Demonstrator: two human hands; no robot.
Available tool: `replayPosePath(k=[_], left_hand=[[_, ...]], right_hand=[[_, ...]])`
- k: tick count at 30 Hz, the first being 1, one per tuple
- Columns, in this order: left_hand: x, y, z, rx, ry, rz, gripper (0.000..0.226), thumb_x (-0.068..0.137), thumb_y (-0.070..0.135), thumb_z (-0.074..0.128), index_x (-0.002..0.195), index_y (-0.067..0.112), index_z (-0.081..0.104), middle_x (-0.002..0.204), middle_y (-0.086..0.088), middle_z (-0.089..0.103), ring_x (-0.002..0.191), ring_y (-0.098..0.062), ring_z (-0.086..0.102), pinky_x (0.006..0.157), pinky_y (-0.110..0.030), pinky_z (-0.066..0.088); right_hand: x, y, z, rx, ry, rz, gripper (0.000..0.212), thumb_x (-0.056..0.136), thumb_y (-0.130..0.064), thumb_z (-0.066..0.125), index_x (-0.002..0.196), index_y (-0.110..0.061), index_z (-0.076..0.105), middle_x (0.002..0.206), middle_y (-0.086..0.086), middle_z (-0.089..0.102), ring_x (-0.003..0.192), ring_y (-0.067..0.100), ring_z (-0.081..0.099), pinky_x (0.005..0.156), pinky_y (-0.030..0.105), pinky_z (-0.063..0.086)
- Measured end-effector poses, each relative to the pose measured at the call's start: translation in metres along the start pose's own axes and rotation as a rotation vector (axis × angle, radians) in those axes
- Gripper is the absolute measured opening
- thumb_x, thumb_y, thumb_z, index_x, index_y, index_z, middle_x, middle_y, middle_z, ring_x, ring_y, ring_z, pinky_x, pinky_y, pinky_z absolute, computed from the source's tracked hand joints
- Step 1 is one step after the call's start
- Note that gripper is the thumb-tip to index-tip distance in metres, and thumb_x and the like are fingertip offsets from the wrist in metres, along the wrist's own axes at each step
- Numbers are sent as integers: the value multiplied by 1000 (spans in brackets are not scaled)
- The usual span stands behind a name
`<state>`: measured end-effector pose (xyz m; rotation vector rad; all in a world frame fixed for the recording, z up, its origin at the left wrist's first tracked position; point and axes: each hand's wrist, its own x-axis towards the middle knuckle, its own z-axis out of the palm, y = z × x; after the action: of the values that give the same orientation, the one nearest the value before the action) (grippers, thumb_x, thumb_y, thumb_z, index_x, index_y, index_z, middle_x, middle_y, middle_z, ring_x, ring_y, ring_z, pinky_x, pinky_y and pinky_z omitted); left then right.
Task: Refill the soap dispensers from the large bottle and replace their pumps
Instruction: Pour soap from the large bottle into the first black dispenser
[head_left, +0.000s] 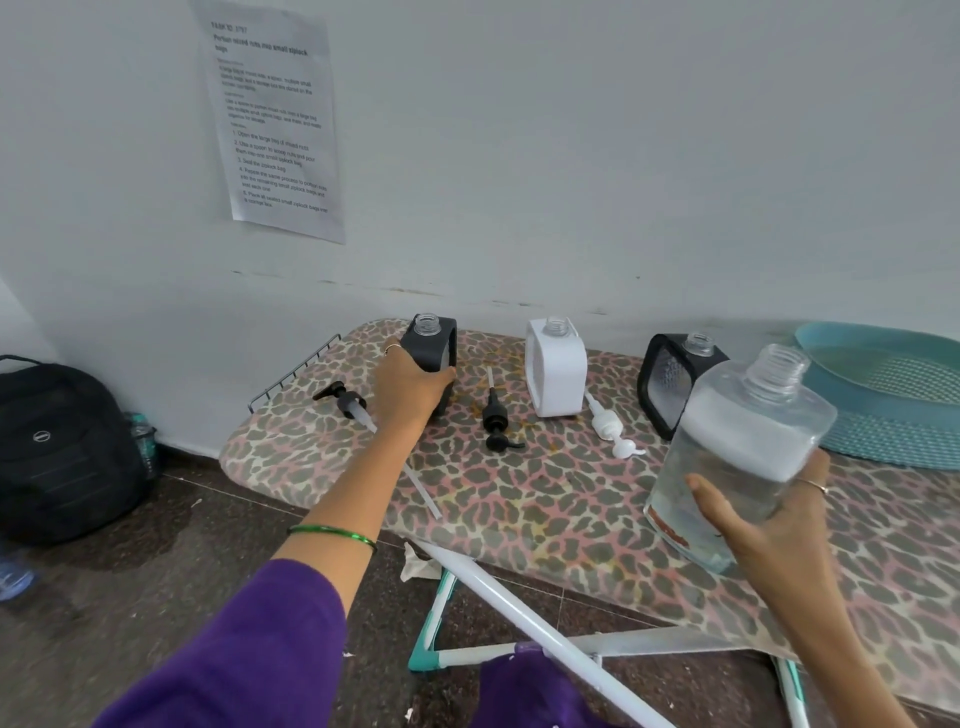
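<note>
Three open-necked dispensers stand on the leopard-print board (545, 499): a black one (435, 340) at the left, a white one (557, 370) in the middle, another black one (670, 379) at the right. My left hand (413, 387) grips the left black dispenser near its base. My right hand (769, 525) holds the large clear bottle (743, 447), uncapped and tilted, above the board's right part. Three pumps lie loose on the board: a black one (345, 401) left of my hand, a black one (496, 415) in the middle, a white one (613, 431).
A teal tray on a teal woven mat (893, 405) sits at the board's far right. A wire rack (296, 374) edges the board's left end. A black backpack (62, 447) stands on the floor at left, and white frame legs (519, 603) cross below the board. The wall is close behind.
</note>
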<state>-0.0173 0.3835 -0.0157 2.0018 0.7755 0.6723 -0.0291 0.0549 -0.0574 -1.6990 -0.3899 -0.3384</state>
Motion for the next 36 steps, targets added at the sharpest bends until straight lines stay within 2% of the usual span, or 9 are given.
replayPosePath(k=[3, 6, 9, 11, 15, 19, 26, 31, 36], left_hand=[[-3, -1, 1, -30, 64, 3, 29, 80, 12, 72, 88, 11, 44, 72, 2, 45, 59, -14, 45, 48, -27, 37], [-7, 1, -4, -66, 128, -25, 34, 80, 14, 71, 72, 16, 38, 68, 1, 44, 58, -16, 45, 49, -29, 38], [-14, 10, -18, -115, 189, 13, 28, 77, 10, 71, 77, 14, 44, 67, 3, 47, 57, -12, 48, 49, -26, 39], [-22, 20, -30, -143, 191, 62, 26, 76, 8, 72, 88, 12, 49, 72, 8, 49, 61, -3, 48, 49, -20, 39], [-48, 38, -46, -135, 82, 174, 34, 75, 12, 74, 103, 15, 54, 84, 8, 58, 73, 0, 55, 55, -15, 41], [-79, 44, -50, -192, -103, 224, 36, 77, 17, 76, 109, 21, 60, 95, 7, 67, 85, -8, 64, 72, -27, 53], [-138, 30, -10, -137, -365, 229, 32, 76, 16, 76, 101, 27, 59, 87, 3, 68, 78, -11, 65, 69, -34, 55], [-145, 22, 1, -137, -398, 270, 37, 76, 13, 76, 105, 24, 58, 88, 9, 68, 77, 1, 62, 63, -11, 50], [-144, 19, 6, -142, -403, 285, 39, 77, 10, 75, 108, 24, 56, 89, 10, 68, 79, 3, 62, 62, -6, 48]], right_hand=[[-1, -2, 1, 12, 12, 24, 77, 64, -42, 82, 122, -29, 32, 113, -20, 52, 107, 7, 58, 94, 41, 49], [-1, -2, 0, 15, 12, 43, 85, 58, -60, 79, 122, -30, 32, 112, -24, 51, 102, -5, 57, 90, 36, 50], [-1, 1, -1, -20, 6, 32, 77, 62, -40, 77, 124, -31, 32, 116, -21, 52, 109, 11, 57, 97, 46, 48], [0, 2, -1, -7, 4, 20, 72, 64, -42, 80, 119, -42, 33, 118, -20, 52, 112, 11, 57, 97, 43, 48], [0, 3, -2, 31, -1, 28, 75, 60, -53, 80, 120, -45, 35, 113, -34, 53, 109, -3, 57, 92, 33, 48], [3, 0, 3, 42, 3, 18, 82, 63, -34, 81, 131, -23, 36, 116, -22, 55, 107, 1, 59, 94, 40, 51], [-6, -1, -11, 31, 18, 25, 77, 67, -25, 86, 129, -17, 40, 118, -11, 57, 109, 5, 59, 94, 38, 52], [2, -5, -10, 52, 5, 13, 79, 62, -27, 89, 123, -22, 40, 118, -7, 57, 111, 8, 59, 93, 39, 52], [9, -6, -8, 67, -10, 19, 78, 59, -29, 88, 120, -25, 39, 119, -7, 57, 111, 8, 59, 93, 43, 52]])
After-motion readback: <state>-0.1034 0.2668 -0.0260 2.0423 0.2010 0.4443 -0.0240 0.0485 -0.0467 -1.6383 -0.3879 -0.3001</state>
